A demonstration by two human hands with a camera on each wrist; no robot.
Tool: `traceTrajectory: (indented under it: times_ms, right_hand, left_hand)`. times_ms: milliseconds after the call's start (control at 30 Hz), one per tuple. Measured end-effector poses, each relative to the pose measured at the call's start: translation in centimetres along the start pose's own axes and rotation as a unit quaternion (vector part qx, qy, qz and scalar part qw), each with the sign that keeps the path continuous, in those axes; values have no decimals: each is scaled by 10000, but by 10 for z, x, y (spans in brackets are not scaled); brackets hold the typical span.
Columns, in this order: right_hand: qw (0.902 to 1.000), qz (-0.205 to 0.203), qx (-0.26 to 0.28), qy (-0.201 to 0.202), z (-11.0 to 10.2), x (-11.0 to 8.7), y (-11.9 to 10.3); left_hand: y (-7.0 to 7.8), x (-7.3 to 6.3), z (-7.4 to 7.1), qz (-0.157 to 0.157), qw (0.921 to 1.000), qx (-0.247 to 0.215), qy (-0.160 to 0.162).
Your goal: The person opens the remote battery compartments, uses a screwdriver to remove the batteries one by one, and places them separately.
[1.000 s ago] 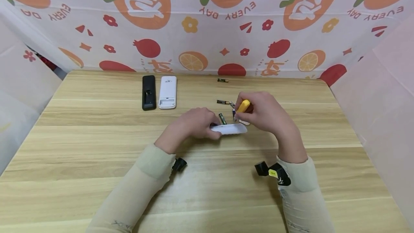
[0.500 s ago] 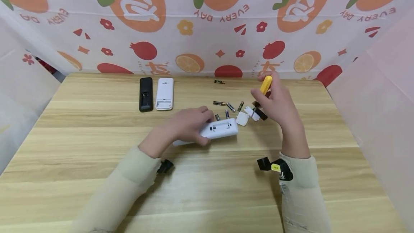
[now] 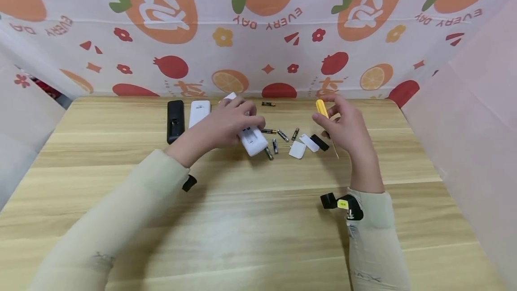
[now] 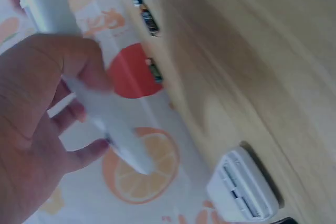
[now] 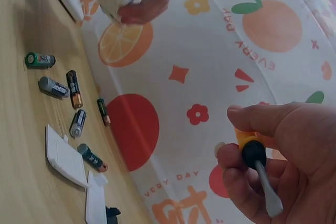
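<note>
My left hand (image 3: pixel 226 125) grips a white remote control (image 3: pixel 253 142), raised above the table near the back. In the left wrist view this white remote (image 4: pixel 118 127) slants across the palm, with fingers and thumb around it. Off to the right, my right hand (image 3: pixel 343 122) holds a screwdriver by its yellow handle (image 3: pixel 322 108), the thin shaft slanting down. Its flat metal tip (image 5: pixel 272 203) shows in the right wrist view, touching nothing. Between the hands lie several small batteries (image 3: pixel 283 135), a white square cover (image 3: pixel 297 150), a white narrow cover (image 3: pixel 309 143) and a black cover (image 3: pixel 320 143).
Left of my left hand, a black remote (image 3: pixel 175 121) and a second white remote (image 3: pixel 199 110) lie side by side, the latter partly hidden by the hand. One battery (image 3: pixel 268 103) lies near the table's back edge, where a fruit-print cloth (image 3: pixel 278 57) rises.
The screwdriver has come away from the white remote as my right hand moved right and back. My left hand has lifted and turned the remote, carrying it left towards the back.
</note>
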State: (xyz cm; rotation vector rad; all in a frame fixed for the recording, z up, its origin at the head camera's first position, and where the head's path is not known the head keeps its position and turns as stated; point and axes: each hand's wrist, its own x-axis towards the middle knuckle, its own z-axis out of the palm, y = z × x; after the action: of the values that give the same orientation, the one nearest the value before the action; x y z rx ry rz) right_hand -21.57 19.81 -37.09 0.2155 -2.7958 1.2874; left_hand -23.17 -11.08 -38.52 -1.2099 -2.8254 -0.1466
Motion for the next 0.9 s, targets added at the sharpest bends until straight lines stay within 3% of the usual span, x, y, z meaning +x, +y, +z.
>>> traceTrajectory:
  times_ms: [267, 400, 667, 900]
  right_hand:
    - [9998, 181, 24, -54, -1, 3, 11]
    - [9996, 275, 41, -55, -2, 5, 15]
    - [9985, 404, -210, -288, 4, 7, 13]
    - [9894, 947, -881, -660, 6, 14, 25]
  left_hand:
    - [-30, 22, 21, -287, 9972, 272, -631]
    - [-35, 26, 29, -191, 9952, 324, -901]
    - [-39, 18, 39, 177, 9943, 697, -789]
    - [-39, 12, 41, 279, 9945, 707, -719]
